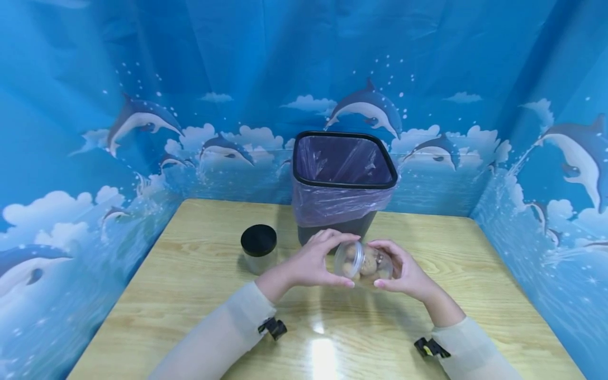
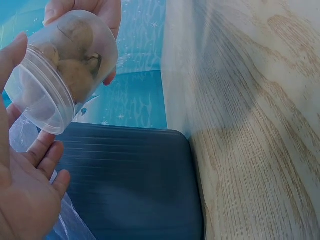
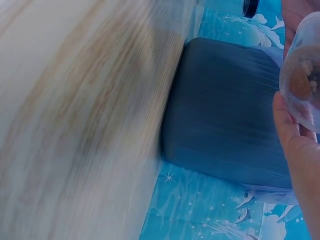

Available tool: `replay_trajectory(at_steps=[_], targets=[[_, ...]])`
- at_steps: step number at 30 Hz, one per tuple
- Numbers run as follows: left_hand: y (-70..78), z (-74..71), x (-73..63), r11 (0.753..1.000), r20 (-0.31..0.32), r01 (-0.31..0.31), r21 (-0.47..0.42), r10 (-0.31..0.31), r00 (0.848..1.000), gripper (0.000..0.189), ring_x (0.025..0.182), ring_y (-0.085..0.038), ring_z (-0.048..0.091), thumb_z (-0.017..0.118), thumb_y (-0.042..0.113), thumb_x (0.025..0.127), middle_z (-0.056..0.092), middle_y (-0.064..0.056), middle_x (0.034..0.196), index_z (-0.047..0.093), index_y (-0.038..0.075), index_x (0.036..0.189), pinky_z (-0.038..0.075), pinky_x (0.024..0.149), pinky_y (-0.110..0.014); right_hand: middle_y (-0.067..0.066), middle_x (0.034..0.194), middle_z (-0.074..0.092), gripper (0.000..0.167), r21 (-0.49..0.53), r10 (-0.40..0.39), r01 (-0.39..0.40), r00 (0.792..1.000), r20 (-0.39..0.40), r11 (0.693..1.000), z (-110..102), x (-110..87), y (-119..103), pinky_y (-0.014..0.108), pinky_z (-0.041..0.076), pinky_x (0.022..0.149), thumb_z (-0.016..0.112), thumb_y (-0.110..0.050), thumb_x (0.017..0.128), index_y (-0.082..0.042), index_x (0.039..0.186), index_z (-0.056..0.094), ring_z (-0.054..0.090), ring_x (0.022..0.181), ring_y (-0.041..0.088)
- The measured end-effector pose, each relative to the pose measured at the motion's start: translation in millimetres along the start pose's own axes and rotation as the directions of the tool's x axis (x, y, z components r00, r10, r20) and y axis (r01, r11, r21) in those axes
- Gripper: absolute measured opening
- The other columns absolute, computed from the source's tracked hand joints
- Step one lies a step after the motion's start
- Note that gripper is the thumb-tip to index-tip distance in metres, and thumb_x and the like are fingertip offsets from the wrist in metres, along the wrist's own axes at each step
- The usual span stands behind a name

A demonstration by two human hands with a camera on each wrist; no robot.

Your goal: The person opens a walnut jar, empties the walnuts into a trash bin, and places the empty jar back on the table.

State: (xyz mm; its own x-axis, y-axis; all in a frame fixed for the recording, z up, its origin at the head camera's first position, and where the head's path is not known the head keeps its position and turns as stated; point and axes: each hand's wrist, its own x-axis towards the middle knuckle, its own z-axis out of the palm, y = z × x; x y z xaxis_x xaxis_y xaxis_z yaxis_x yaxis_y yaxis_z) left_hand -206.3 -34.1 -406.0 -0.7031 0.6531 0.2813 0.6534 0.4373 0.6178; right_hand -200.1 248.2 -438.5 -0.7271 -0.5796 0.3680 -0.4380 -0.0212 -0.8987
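A clear plastic jar [image 1: 375, 261] with several round brown cookies in it is held tipped on its side over the table. My right hand [image 1: 409, 273] grips the jar's base end, thumb below and fingers above. My left hand [image 1: 311, 263] spans the ridged, see-through lid end [image 2: 42, 92], thumb on one side and fingers on the other. In the left wrist view a left fingertip sits right at the lid's edge. The right wrist view shows only the jar's base end [image 3: 302, 82] at its right edge.
Behind the hands stands a dark waste bin [image 1: 344, 186] with a thin purple liner. To the left, a clear jar with a black lid [image 1: 258, 240] stands upright on the wooden table [image 1: 190, 295]. A blue dolphin-print curtain [image 1: 266, 63] encloses the back and sides.
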Motion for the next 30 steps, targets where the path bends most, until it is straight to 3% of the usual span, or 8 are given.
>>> replay_trajectory(at_steps=[12, 30], targets=[[4.3, 0.5, 1.7, 0.999, -0.024, 0.019, 0.043, -0.018, 1.000, 0.088, 0.125, -0.014, 0.044, 0.081, 0.056, 0.077, 0.051, 0.004, 0.138, 0.040, 0.034, 0.152, 0.040, 0.102, -0.044, 0.001, 0.136, 0.054, 0.073, -0.009, -0.016, 0.015, 1.000, -0.023, 1.000, 2, 0.0, -3, 0.023, 0.046, 0.101, 0.072, 0.017, 0.076, 0.008, 0.141, 0.041, 0.053, 0.122, 0.013], [18.1, 1.7, 5.0, 0.977, -0.036, 0.183, 0.105, -0.180, 0.983, 0.078, 0.115, -0.017, 0.047, 0.067, 0.069, 0.082, 0.056, 0.008, 0.113, 0.045, 0.030, 0.146, 0.044, 0.092, -0.042, 0.002, 0.134, 0.054, 0.075, 0.010, -0.033, 0.034, 0.999, -0.042, 0.999, 4, -2.0, -6, 0.025, 0.047, 0.101, 0.074, 0.019, 0.073, 0.011, 0.139, 0.040, 0.054, 0.122, 0.014]])
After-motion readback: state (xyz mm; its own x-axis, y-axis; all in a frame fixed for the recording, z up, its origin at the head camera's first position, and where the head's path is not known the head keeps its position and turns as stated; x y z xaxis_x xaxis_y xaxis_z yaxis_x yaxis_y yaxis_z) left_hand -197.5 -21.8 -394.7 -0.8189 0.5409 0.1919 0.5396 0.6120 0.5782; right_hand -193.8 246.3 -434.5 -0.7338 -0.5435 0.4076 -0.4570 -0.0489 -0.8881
